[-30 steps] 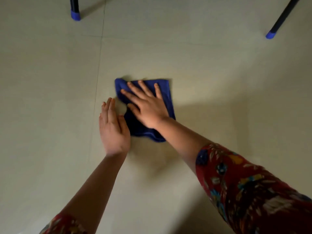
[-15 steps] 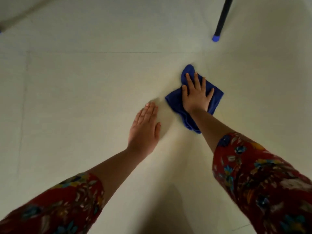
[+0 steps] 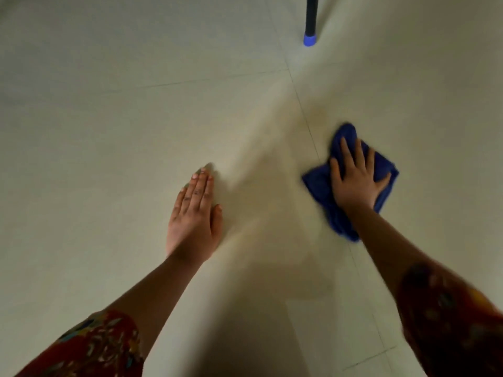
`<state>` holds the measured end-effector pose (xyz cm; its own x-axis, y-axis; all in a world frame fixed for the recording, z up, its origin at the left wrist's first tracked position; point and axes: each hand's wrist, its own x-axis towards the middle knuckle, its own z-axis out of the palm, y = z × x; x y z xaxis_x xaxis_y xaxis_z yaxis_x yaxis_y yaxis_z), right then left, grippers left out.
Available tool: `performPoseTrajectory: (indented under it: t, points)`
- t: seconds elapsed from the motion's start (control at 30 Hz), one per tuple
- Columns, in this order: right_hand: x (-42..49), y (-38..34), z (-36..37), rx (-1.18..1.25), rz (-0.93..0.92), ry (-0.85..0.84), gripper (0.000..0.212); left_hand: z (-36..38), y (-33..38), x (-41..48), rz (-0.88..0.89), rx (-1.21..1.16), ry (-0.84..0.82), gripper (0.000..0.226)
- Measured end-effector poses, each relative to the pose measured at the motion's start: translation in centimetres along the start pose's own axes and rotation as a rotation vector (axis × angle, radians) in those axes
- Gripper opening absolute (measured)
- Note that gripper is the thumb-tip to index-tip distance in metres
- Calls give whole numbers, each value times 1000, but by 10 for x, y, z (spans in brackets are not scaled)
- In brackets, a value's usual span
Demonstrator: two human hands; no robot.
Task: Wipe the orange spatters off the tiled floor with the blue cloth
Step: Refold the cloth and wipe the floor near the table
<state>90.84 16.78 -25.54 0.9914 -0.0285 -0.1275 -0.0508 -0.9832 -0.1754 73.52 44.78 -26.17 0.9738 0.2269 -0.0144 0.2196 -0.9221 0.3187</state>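
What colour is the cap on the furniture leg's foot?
Blue, on the black leg's cap, head view.

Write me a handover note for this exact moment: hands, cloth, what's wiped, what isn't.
Left hand: flat on the floor, fingers straight, holding nothing.
Right hand: fingers spread, pressing the blue cloth onto the floor at a tile joint.
Done: no clear orange spots show near the hands, though the picture is dim and blurred.
Left: a faint orange-brown smudge just beyond the cloth, by the joint, towards the chair leg. Probably wipe there next.
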Motion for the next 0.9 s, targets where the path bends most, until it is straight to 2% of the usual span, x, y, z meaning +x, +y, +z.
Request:
performPoseTrajectory:
  t: [0.1, 0.17, 0.23, 0.3, 0.33, 0.37, 0.47, 0.53, 0.6, 0.67, 0.73, 0.8, 0.9]
  points:
    - [-112, -2, 17, -23, -8, 41, 60, 1, -2, 0, -10, -3, -4, 60]
    - [-161, -30, 30, -32, -231, 8, 59, 2, -1, 0, -7, 5, -5, 60]
    - [-157, -63, 35, 19, -480, -86, 57, 2, 0, -1, -6, 4, -12, 60]
    - [-104, -85, 33, 22, -618, -69, 55, 1, 1, -1, 5, -6, -3, 60]
    - [-71, -89, 30, 8, -601, -46, 55, 0, 0, -2, 5, -7, 1, 60]
    - [-40, -83, 25, 2, -503, -26, 56, 0, -1, -2, 6, -8, -1, 60]
    - [0, -8, 8, -16, -98, 48, 60, 3, -3, -2, 14, 0, 11, 60]
    - [-32, 49, -2, 30, 60, 61, 61, 4, -4, 0, 10, 0, 8, 60]
    - [-100, 66, 1, 27, 175, 76, 61, 4, -2, -1, 3, 5, 8, 60]
    - [-168, 37, 15, 11, 109, 46, 62, 4, 0, -2, -16, 4, 9, 60]
    - [-191, 0, 24, -23, -94, -46, 60, 1, 3, -5, -28, 7, 25, 58]
    - [-149, -17, 21, -18, -172, -57, 59, -4, 8, -15, -30, 13, 47, 55]
    - [-53, -36, 12, -3, -58, 9, 57, -13, 11, -46, -62, -16, 49, 55]
